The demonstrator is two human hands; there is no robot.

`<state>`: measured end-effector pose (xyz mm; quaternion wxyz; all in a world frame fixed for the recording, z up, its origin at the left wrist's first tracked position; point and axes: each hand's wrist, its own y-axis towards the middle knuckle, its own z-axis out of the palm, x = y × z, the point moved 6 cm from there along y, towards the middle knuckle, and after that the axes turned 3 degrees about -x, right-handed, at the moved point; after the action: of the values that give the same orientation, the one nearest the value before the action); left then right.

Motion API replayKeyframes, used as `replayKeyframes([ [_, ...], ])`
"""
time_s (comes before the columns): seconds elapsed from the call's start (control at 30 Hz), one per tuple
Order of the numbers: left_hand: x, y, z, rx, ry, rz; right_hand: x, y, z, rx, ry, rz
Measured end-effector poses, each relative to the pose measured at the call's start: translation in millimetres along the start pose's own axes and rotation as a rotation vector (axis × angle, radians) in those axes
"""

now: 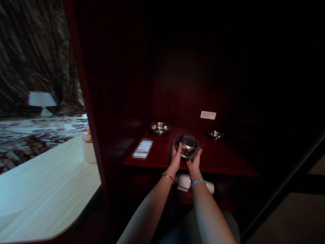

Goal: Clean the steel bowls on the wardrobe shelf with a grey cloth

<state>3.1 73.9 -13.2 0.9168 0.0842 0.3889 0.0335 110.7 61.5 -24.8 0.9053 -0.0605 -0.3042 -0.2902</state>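
Two hands on one metal bowl (186,151), that was me, just right of centre and a bit below the middle of the frame. My left hand (176,160) was closed on the near left side, thumb up over the metal. My right hand (194,163) was curled round a gray cloth (196,154), bunched against the bowl's lower right edge. So yeah, both grips were taken. Couldn't tell if the inside or the underside faced me, or whether it touched the dark red shelf (220,159) behind it.

Another shiny bowl (159,130) sat up and left of mine, with a smaller dish (215,135) to the right, below a white socket plate (208,115). Some pixelated pale thing (143,149) lay left of my hands. Way off in the left of the frame: a pale wooden table (50,189) and a white lamp (42,99).
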Motion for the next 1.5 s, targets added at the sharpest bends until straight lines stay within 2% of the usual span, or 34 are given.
replayKeyframes([
  [0.63,2,4,-1.2,-0.008,-0.007,0.011,0,-2,1,-0.013,0.014,0.02],
  [0.93,-6,0,2.0,-0.005,0.019,0.066,-2,0,1,0.012,0.011,0.03],
  [1.27,-12,-3,4.6,-0.039,-0.033,0.057,-1,-4,4,-0.022,0.045,0.04],
  [1.5,-6,1,1.0,-0.048,-0.06,0.041,-4,0,1,0.012,0.025,0.034],
])
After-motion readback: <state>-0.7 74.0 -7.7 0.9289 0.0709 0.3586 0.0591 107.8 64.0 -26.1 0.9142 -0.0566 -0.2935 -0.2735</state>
